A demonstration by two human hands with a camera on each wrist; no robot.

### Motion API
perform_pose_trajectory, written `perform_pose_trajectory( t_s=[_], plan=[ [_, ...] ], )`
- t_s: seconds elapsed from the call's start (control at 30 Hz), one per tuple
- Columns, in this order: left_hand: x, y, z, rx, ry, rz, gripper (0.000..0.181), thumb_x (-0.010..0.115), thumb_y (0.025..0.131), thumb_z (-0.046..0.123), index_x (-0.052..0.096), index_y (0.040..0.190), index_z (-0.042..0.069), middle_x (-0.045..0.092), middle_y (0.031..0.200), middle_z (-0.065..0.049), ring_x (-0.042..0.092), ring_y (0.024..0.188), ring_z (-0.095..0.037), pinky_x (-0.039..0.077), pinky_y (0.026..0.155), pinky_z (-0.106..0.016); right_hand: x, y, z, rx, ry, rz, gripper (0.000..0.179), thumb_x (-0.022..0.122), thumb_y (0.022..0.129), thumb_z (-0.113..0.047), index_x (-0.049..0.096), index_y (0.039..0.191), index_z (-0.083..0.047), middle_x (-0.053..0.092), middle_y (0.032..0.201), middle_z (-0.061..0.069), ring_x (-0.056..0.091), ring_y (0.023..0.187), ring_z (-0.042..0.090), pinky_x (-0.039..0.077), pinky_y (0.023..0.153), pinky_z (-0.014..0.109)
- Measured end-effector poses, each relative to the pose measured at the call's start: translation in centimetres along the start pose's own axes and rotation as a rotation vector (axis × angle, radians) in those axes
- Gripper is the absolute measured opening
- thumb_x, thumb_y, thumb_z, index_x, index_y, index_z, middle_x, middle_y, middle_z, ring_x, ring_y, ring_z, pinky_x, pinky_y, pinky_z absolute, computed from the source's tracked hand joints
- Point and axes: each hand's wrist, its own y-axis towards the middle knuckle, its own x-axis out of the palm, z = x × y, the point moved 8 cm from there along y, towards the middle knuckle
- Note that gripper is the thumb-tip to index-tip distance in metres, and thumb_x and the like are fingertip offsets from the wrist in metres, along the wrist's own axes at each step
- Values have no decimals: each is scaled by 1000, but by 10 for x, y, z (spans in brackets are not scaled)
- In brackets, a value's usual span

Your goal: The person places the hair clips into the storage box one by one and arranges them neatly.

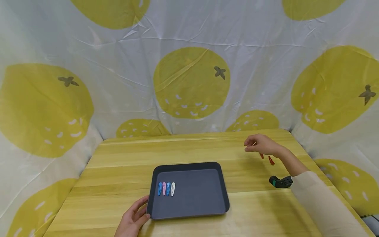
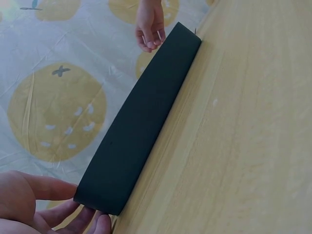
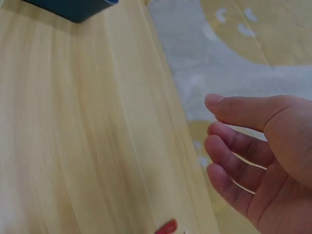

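My left hand [image 1: 133, 217] holds the front left corner of a dark rectangular tray [image 1: 189, 216]; in the left wrist view its fingers [image 2: 56, 190] curl about the tray's end [image 2: 136, 117]. Inside the tray, several snap hair clips stand side by side near the left wall: a pink clip [image 1: 164, 188], a white clip [image 1: 173, 189] and blue ones. My right hand [image 1: 262, 144] hovers over the far right of the table, fingers loosely bent and nothing between them. Just below it lie red hair clips [image 1: 271, 160]; one red clip [image 3: 167, 226] peeks in at the right wrist view's bottom edge.
A black angled object [image 1: 280, 182] with a green band shows beside the right forearm. The wooden table [image 1: 118, 171] ends at a hanging white cloth [image 1: 124, 82] printed with large yellow fruit, which surrounds it at the back and sides.
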Motion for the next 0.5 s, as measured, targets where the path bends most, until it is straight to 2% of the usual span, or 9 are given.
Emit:
perform_pose_trajectory(
  t_s=[0.17, 0.3, 0.5],
  plan=[
    [-2, -1, 1, -5, 10, 4, 63, 61, 91, -12, 41, 152, -8, 40, 154, -32, 46, 137, -49, 55, 98, -42, -11, -11, 20, 36, 19, 22, 26, 70, 100, -19, 67, 116, 2, 67, 101, 8, 64, 94, 38, 55, 78, 50],
    [-2, -1, 0, -6, 21, 8, 63, 60, 91, -12, 42, 152, -9, 40, 154, -32, 46, 137, -50, 55, 98, -42, -16, -19, 42, 70, 40, 28, 31, 69, 102, -19, 65, 119, 7, 66, 101, 9, 63, 92, 36, 56, 79, 49],
    [-2, -2, 0, -7, 9, 9, 64, 60, 91, -12, 41, 152, -9, 39, 154, -32, 45, 138, -50, 55, 97, -41, -24, -33, 65, 102, 59, 52, 26, 67, 102, -15, 65, 116, 8, 66, 102, 12, 64, 96, 34, 56, 83, 47]
  ],
)
